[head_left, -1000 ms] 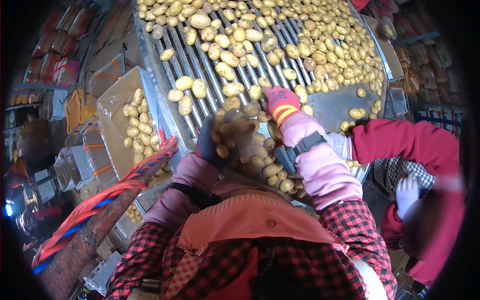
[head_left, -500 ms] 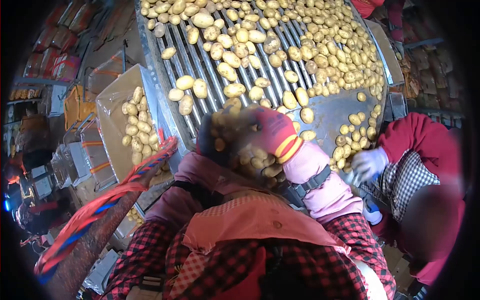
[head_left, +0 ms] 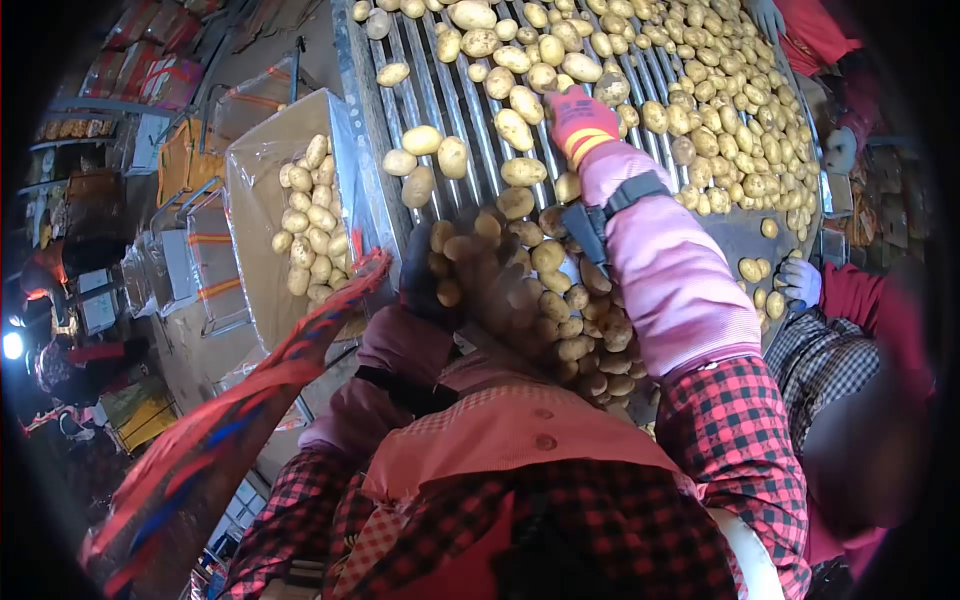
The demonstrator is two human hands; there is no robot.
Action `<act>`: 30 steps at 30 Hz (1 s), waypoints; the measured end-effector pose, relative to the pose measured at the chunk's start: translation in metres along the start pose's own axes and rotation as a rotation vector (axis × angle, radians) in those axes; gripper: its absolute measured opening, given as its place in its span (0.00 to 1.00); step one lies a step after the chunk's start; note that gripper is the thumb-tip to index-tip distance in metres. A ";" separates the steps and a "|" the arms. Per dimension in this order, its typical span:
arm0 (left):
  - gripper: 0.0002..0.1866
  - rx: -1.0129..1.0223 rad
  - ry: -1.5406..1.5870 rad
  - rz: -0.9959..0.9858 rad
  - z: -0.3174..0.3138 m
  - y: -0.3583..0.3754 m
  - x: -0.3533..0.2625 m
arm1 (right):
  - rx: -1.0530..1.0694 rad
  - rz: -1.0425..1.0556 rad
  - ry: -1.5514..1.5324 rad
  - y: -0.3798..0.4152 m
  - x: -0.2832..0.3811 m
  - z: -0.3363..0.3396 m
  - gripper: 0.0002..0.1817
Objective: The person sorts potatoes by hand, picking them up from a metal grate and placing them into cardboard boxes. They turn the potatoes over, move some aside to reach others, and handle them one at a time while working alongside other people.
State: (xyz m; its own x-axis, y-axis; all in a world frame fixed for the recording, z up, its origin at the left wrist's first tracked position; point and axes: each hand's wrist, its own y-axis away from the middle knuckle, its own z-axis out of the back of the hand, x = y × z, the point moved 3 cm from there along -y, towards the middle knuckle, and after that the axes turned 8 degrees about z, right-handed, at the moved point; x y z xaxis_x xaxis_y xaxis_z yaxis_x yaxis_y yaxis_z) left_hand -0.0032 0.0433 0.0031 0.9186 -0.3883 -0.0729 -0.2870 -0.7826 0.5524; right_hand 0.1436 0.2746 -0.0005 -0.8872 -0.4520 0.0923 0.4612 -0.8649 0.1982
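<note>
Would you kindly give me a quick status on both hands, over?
Right hand gloved, out on the potatoes on the rollers. Left hand by the near heap, grip unclear. Co-worker's glove alongside.

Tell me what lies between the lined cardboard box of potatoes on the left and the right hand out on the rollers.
In the head view, between the box and the right hand: the grader's metal side rail, bare rollers, and loose potatoes.

Stacked cartons point(head_left: 165, 80) with orange and red printing stand along the left side, beside metal frames point(head_left: 205, 270) set on a grey concrete floor point(head_left: 200, 350). A bright lamp point(head_left: 12, 345) glares at the far left edge, while daylight falls strongly across the upper part of the scene. More boxes point(head_left: 895, 200), possibly flattened cardboard, sit in shadow on the right.
</note>
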 end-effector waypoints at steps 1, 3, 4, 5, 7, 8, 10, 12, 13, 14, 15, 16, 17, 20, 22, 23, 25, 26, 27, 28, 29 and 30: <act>0.12 0.116 0.045 0.034 0.010 -0.004 -0.001 | -0.040 -0.023 -0.098 0.009 -0.002 0.006 0.18; 0.07 0.131 -0.305 0.005 0.024 -0.005 -0.005 | -0.139 0.037 -0.412 0.045 0.006 0.015 0.25; 0.04 0.027 -0.699 -0.067 0.014 0.001 -0.007 | -0.149 0.107 -0.456 0.076 0.019 0.024 0.22; 0.02 0.025 -0.785 -0.107 0.012 0.003 -0.004 | -0.163 0.179 -0.497 0.109 0.036 0.033 0.20; 0.03 0.110 -0.649 -0.142 0.017 0.007 0.005 | -0.160 0.219 -0.505 0.161 0.059 0.031 0.20; 0.05 0.142 -0.666 -0.175 0.028 0.006 0.008 | -0.106 0.182 -0.551 0.178 0.064 0.025 0.21; 0.07 0.162 -0.936 -0.295 0.053 0.001 0.008 | -0.036 0.122 -0.739 0.205 0.070 -0.002 0.24; 0.08 0.170 -1.036 -0.276 0.056 0.005 0.011 | 0.003 0.086 -1.022 0.224 0.076 -0.034 0.26; 0.06 0.183 -0.882 -0.165 0.057 0.011 0.015 | 0.019 0.108 -1.027 0.230 0.079 -0.039 0.27; 0.05 0.192 -0.725 -0.054 0.057 0.017 0.019 | 0.036 0.130 -1.033 0.235 0.084 -0.044 0.29; 0.05 0.186 -0.592 0.052 0.051 0.023 0.021 | -0.002 0.134 -1.015 0.240 0.087 -0.045 0.30; 0.04 0.168 -0.455 0.152 0.045 0.030 0.023 | -0.041 0.139 -0.997 0.244 0.089 -0.047 0.32; 0.05 0.140 -0.345 0.241 0.037 0.037 0.023 | -0.079 0.142 -0.978 0.249 0.092 -0.049 0.33; 0.13 0.093 -0.311 0.235 0.036 0.054 0.020 | -0.149 0.098 -0.657 0.230 0.081 0.001 0.27; 0.17 -0.009 -0.486 0.066 0.043 0.063 0.017 | -0.263 0.142 -0.478 0.193 0.075 -0.009 0.20; 0.17 -0.104 -0.618 -0.065 0.054 0.069 0.016 | -0.230 0.264 -0.348 0.173 0.086 -0.003 0.21; 0.17 -0.149 -0.628 -0.112 0.065 0.079 0.010 | -0.021 0.426 -0.004 0.132 0.106 -0.014 0.23; 0.16 -0.100 -0.509 -0.026 0.067 0.084 0.006 | 0.093 0.413 0.062 0.119 0.111 -0.025 0.23; 0.13 -0.012 -0.507 -0.012 0.070 0.089 0.000 | 0.202 0.400 0.131 0.106 0.118 -0.038 0.24; 0.11 0.076 -0.502 0.004 0.074 0.094 -0.006 | 0.213 0.393 0.137 0.093 0.121 -0.045 0.23; 0.08 0.164 -0.497 0.020 0.078 0.100 -0.012 | 0.227 0.386 0.149 0.086 0.120 -0.053 0.22; 0.07 0.210 -0.421 0.032 0.075 0.109 -0.011 | 0.243 0.327 0.068 0.092 0.119 -0.034 0.18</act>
State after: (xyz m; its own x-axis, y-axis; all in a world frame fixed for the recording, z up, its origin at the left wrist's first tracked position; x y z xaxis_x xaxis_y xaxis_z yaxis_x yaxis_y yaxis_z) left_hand -0.0655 -0.0742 0.0014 0.7309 -0.5433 -0.4131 -0.4019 -0.8318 0.3830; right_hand 0.0807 0.1336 -0.0047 -0.6879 -0.7150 0.1251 0.6957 -0.6004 0.3944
